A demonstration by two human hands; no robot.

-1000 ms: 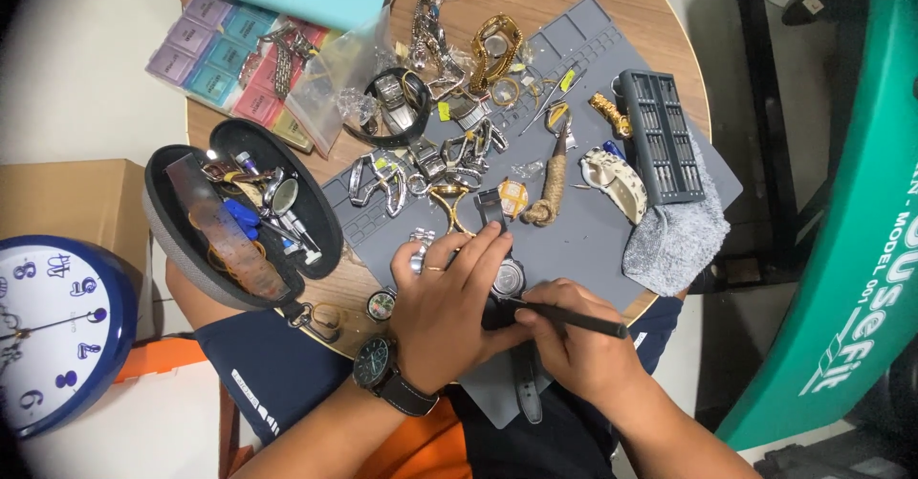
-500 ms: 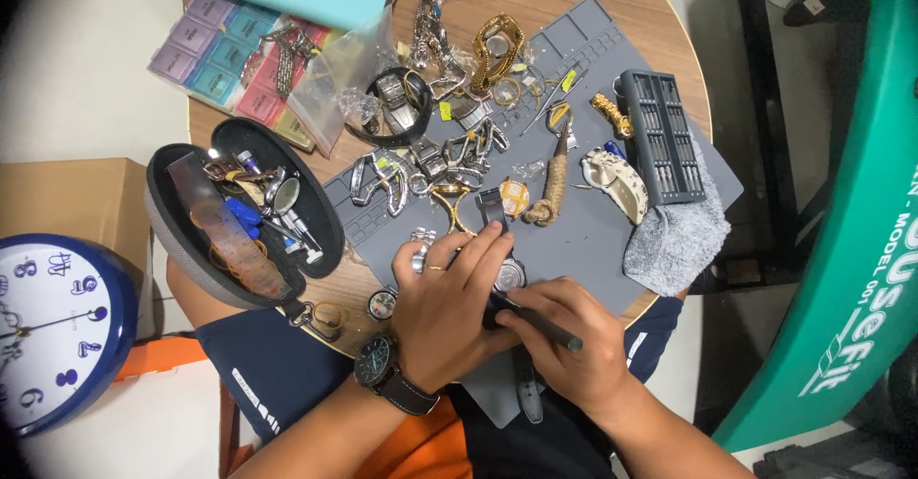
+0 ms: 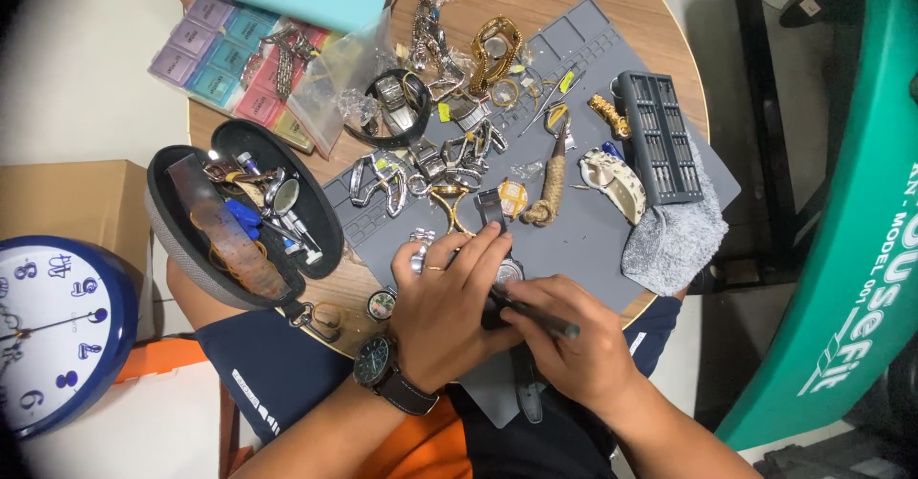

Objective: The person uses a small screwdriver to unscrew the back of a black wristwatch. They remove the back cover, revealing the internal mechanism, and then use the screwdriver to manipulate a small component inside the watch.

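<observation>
Right hand (image 3: pixel 574 350) grips dark tool (image 3: pixel 537 315), pointing left at watch (image 3: pixel 505 273) held by left hand (image 3: pixel 449 312).

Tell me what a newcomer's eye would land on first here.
First, the two hands at the table's near edge: the left hand steadies a watch while the right hand works a dark slim tool against it. Behind them a grey mat is littered with watches and bands; an open oval tool case sits left.

Matt rubber mat (image 3: pixel 612 240) (wooden table (image 3: pixel 535 10)).
</observation>
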